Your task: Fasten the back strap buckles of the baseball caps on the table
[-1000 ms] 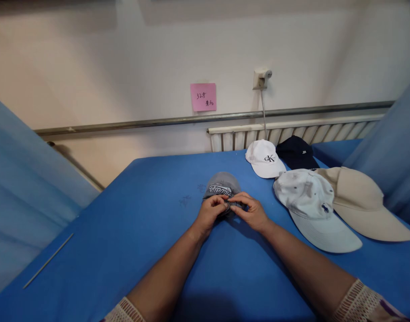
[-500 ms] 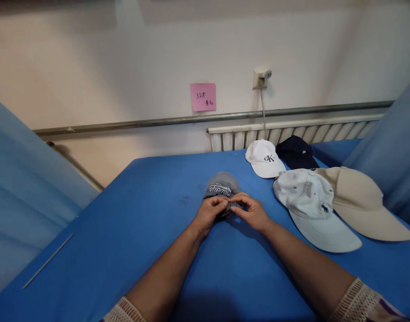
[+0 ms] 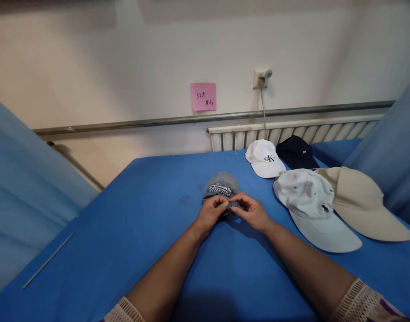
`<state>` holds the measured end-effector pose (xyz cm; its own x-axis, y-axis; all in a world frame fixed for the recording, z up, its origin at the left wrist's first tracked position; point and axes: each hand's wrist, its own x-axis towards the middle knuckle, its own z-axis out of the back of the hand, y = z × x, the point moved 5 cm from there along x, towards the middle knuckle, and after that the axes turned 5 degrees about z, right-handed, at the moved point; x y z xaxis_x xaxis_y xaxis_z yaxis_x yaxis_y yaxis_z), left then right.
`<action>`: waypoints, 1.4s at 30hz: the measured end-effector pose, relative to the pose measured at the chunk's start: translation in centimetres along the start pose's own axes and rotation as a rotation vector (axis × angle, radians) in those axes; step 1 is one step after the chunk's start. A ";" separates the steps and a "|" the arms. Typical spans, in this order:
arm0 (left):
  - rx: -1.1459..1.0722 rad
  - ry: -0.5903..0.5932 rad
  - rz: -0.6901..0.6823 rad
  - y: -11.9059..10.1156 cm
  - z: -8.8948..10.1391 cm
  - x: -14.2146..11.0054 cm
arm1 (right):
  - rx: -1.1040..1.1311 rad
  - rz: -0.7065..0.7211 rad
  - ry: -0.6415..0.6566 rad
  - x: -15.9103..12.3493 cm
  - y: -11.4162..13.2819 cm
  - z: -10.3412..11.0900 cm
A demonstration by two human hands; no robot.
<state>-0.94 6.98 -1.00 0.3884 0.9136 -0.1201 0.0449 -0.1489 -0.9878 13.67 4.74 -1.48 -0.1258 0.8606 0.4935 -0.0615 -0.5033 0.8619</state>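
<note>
Grey cap (image 3: pixel 221 188), centre of frame on blue table (image 3: pixel 124 232), pinched at its near edge by left hand (image 3: pixel 210 213) and right hand (image 3: pixel 254 212), fingers closed on fabric, apparently for steadying. Four caps lying upper right: white cap (image 3: pixel 263 157), navy cap (image 3: pixel 297 152), pale cap (image 3: pixel 309 201), beige cap (image 3: pixel 359 199).

A cream wall (image 3: pixel 124 58) is filling the upper part of the view, and soft light is falling on it. A pink note (image 3: pixel 203 96) is sticking to the wall, and a white socket (image 3: pixel 261 77) is sitting to its right. A metal rail (image 3: pixel 191 119) is running along the wall above a white radiator (image 3: pixel 292 133). A blue table (image 3: pixel 141 232) is standing in front, with blue partitions (image 3: pixel 23 179) rising on both sides.
</note>
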 end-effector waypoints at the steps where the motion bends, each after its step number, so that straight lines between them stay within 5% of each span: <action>1: 0.012 -0.014 0.000 0.0 -0.1 0.0 | 0.009 -0.005 -0.003 0.0 -0.1 -0.1; 11: 0.110 0.047 -0.157 -0.7 -0.4 -0.5 | 0.197 -0.053 -0.129 -0.1 -1.3 -0.1; 19: 0.565 -0.180 -0.363 -1.3 0.1 -1.2 | -0.216 0.069 -0.191 0.0 1.1 1.1; 27: 0.779 -0.144 -0.552 -2.2 -0.7 -1.7 | -0.130 -0.138 -0.124 -0.5 -0.2 -0.2; 42: 0.977 -0.197 -0.581 -2.8 -1.4 -2.3 | -0.049 -0.224 -0.349 -0.5 -1.4 0.7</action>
<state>-0.63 4.79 2.17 0.3880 0.8044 0.4499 -0.5951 0.5914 -0.5441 14.51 5.10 -2.83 0.2385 0.9199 0.3113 -0.0971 -0.2964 0.9501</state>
